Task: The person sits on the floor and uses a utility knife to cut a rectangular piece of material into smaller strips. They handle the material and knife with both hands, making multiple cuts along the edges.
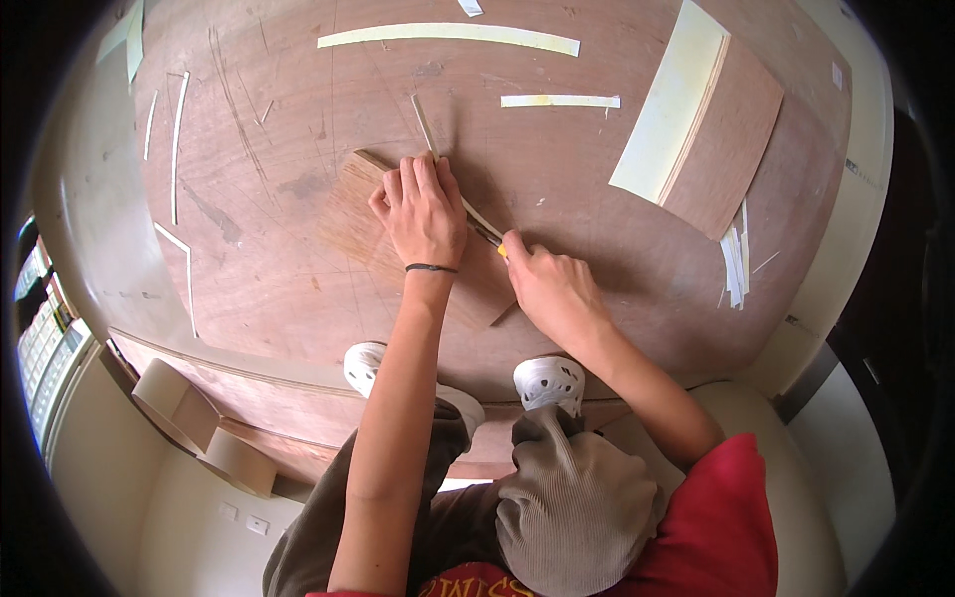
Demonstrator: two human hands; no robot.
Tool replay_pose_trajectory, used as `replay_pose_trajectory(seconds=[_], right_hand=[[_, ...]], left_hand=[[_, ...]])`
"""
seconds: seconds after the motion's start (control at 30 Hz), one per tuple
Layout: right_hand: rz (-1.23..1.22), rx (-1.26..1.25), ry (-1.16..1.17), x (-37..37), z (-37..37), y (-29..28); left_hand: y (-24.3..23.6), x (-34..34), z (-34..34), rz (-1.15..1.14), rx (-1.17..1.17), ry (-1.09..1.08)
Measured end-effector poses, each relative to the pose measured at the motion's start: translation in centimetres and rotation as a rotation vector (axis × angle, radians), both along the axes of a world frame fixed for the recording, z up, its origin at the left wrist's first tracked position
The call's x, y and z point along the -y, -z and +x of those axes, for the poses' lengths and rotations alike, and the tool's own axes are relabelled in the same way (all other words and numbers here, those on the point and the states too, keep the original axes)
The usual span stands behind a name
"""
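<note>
My left hand (423,209), with a dark band at the wrist, has its fingers curled over the wooden board (343,214), pressing along a thin pale strip (423,119) that sticks out past the board's upper edge. The board lies at an angle on the plywood work surface (249,179). My right hand (557,289) is closed on a cutter (494,242) with a yellow handle and dark blade part, held against the strip just below and right of my left hand. The blade's tip is too small to make out.
A second board with a pale strip (736,124) lies at upper right, beside offcuts (736,269). Narrow strips (448,38) are scattered around. My white shoes (547,378) are at the lower edge of the surface. Curved panels (169,403) stand at lower left.
</note>
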State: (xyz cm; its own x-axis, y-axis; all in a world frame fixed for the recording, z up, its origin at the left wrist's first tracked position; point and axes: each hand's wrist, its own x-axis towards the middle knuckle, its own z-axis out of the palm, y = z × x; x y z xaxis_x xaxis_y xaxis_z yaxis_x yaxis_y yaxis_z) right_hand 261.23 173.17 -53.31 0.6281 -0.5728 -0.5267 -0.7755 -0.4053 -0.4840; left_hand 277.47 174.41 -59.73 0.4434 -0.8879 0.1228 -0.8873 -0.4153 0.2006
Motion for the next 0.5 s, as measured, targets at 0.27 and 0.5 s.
replay_pose_trajectory(seconds=[0.27, 0.5], right_hand=[[0.153, 0.05, 0.019, 0.8, 0.2, 0.1], [0.184, -0.001, 0.02, 0.8, 0.0, -0.1]], left_hand=[[-0.4, 0.1, 0.0, 0.05, 0.005, -0.014], [-0.4, 0.2, -0.2, 0.074, -0.017, -0.055]])
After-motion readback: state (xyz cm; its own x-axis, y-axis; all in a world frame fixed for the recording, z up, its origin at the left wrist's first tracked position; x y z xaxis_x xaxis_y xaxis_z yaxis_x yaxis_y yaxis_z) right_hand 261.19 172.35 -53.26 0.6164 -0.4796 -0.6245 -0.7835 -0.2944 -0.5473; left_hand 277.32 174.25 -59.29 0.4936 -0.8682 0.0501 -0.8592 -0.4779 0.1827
